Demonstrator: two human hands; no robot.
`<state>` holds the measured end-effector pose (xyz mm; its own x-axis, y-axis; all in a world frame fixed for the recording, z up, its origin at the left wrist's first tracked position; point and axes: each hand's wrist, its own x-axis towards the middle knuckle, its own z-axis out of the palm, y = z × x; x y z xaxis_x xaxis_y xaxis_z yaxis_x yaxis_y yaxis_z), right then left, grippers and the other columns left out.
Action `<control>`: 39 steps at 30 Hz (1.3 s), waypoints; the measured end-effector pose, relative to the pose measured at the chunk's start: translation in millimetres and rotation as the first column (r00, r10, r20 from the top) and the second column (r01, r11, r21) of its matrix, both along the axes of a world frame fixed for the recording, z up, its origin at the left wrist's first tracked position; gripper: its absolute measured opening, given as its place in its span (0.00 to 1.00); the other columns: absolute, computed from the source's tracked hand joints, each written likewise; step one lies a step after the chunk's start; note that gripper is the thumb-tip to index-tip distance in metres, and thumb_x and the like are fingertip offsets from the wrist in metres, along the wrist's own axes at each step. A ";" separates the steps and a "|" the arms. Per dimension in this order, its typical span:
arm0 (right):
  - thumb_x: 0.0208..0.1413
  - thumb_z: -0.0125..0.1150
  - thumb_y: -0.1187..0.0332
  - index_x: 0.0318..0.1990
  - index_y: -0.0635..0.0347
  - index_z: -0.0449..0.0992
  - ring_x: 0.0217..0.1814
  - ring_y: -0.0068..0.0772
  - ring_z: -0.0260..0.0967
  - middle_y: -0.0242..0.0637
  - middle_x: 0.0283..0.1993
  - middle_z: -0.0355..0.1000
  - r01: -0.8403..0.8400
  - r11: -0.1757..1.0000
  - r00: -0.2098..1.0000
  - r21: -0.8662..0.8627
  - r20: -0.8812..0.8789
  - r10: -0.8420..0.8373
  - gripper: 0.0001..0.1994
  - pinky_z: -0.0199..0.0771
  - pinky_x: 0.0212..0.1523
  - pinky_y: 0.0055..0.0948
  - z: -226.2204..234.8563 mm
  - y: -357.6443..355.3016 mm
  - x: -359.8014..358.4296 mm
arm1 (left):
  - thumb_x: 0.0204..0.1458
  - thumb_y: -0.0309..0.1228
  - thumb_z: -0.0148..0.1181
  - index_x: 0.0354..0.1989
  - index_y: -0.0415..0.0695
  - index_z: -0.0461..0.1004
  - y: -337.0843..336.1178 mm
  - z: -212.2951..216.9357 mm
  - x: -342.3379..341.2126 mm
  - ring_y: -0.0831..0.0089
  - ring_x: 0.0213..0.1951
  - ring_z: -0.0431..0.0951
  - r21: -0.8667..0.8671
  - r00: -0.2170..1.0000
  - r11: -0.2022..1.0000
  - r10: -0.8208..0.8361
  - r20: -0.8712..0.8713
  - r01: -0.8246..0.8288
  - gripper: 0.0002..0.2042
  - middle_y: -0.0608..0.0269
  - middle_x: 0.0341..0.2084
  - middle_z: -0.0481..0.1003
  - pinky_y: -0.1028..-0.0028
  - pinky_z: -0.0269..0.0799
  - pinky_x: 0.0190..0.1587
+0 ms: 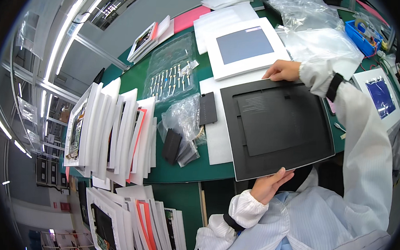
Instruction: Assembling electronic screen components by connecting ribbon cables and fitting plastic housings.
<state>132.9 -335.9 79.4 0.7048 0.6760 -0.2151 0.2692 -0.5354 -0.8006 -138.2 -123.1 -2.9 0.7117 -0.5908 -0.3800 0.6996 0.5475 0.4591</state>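
A flat rectangular display panel (273,125) lies in front of me with its black back facing up and a thin white rim showing along the near edge. My left hand (267,186) is closed on its near edge, the thumb at the rim and the other fingers partly hidden. On the far edge my right hand (283,70) is closed too, with fingertips pinching the border. Beneath the panel's left side is a white foam sheet (217,146). A small black cover plate (208,108) rests on that sheet beside the panel.
A white-framed display (246,45) lies beyond the panel. To the left are a clear tray (171,73) of small metal parts, plastic bags (182,117), a black block (171,146) and upright stacks of white-framed units (112,133). A blue bin (363,38) stands far right, near another display (380,97).
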 end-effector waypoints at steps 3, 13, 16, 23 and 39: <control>0.52 0.52 0.75 0.48 0.61 0.75 0.43 0.28 0.71 0.40 0.39 0.76 0.095 0.995 0.993 -0.026 0.070 -0.093 0.15 0.68 0.46 0.25 -36.0 20.8 14.3 | 0.58 0.30 0.52 0.48 0.36 0.69 4.6 -11.9 12.9 0.63 0.53 0.70 -0.012 0.996 0.999 0.050 -0.073 -0.051 0.13 0.52 0.48 0.71 0.67 0.66 0.58; 0.47 0.57 0.78 0.35 0.63 0.74 0.42 0.45 0.70 0.43 0.37 0.73 0.244 0.969 0.879 -0.026 0.428 -0.210 0.06 0.69 0.44 0.34 -40.2 12.8 -53.6 | 0.52 0.27 0.58 0.50 0.33 0.69 49.0 51.0 35.5 0.64 0.45 0.76 0.524 0.798 0.840 -0.410 0.443 0.140 0.18 0.48 0.46 0.73 0.70 0.72 0.48; 0.46 0.58 0.78 0.35 0.63 0.73 0.41 0.47 0.69 0.43 0.35 0.73 0.288 0.958 0.757 0.000 0.613 -0.227 0.07 0.69 0.42 0.36 -57.8 6.4 -68.5 | 0.43 0.22 0.60 0.43 0.39 0.75 25.4 72.6 114.3 0.67 0.44 0.77 0.701 0.450 0.501 -0.539 0.712 -0.508 0.15 0.57 0.42 0.76 0.72 0.72 0.46; 0.38 0.55 0.83 0.39 0.67 0.67 0.39 0.49 0.69 0.46 0.31 0.71 0.299 0.916 0.686 -0.269 0.727 -0.010 0.16 0.69 0.40 0.41 -63.3 34.6 -69.4 | 0.44 0.30 0.64 0.44 0.46 0.76 -16.1 18.4 238.1 0.56 0.46 0.74 0.627 0.329 0.138 -0.754 0.569 -0.767 0.16 0.55 0.42 0.76 0.65 0.68 0.50; 0.37 0.56 0.83 0.38 0.68 0.68 0.38 0.51 0.71 0.49 0.29 0.73 0.241 0.900 0.895 -0.364 0.441 -0.061 0.15 0.71 0.38 0.41 -44.6 36.8 -43.8 | 0.50 0.31 0.59 0.39 0.55 0.79 -32.2 14.6 241.7 0.61 0.39 0.77 0.666 0.444 -0.138 -0.840 0.314 -0.733 0.08 0.59 0.31 0.78 0.62 0.70 0.44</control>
<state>89.1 -299.1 34.8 0.8744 0.4721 -0.1116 0.4119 -0.8440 -0.3434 103.4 -155.4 11.8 0.9447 -0.3162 0.0864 -0.3277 -0.9042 0.2738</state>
